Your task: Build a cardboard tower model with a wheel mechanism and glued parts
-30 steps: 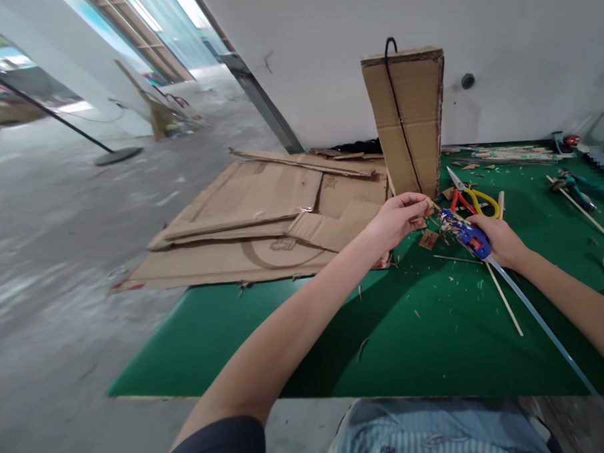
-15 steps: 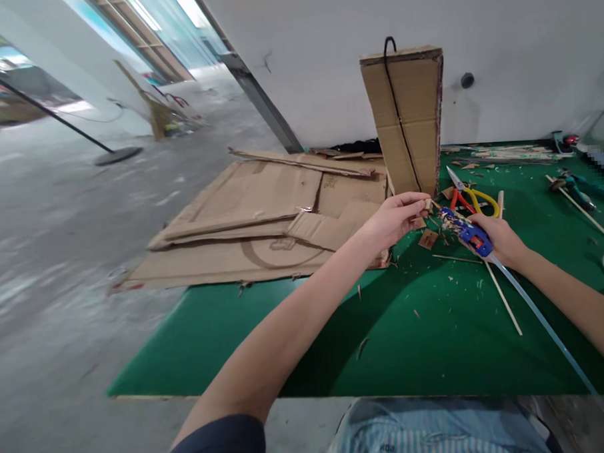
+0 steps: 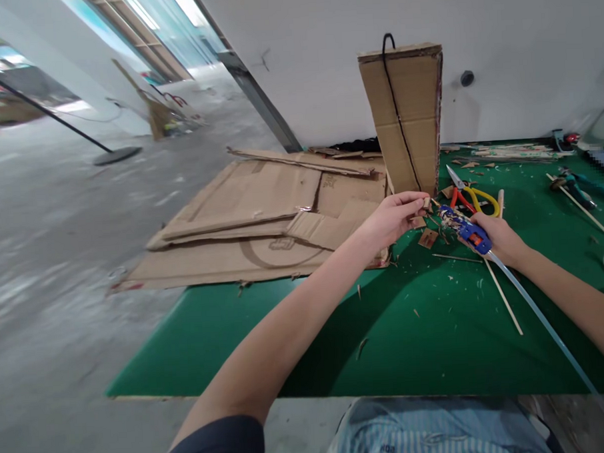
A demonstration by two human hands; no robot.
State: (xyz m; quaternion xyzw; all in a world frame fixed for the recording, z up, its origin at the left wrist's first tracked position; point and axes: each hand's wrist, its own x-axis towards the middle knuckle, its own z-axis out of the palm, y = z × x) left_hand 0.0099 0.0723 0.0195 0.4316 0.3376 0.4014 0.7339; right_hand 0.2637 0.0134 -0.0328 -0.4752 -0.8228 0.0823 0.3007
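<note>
My left hand reaches over the green mat and pinches a small cardboard piece at its fingertips. My right hand grips a blue glue gun, whose nozzle points left at that piece. A clear glue stick trails back from the gun along my forearm. Both hands work just in front of an upright cardboard box with a black cord draped over its top.
Flattened cardboard sheets lie at the mat's left end. Red and yellow snips rest beside the box, thin wooden sticks and chips are scattered on the mat. Teal pliers lie at far right. Concrete floor is to the left.
</note>
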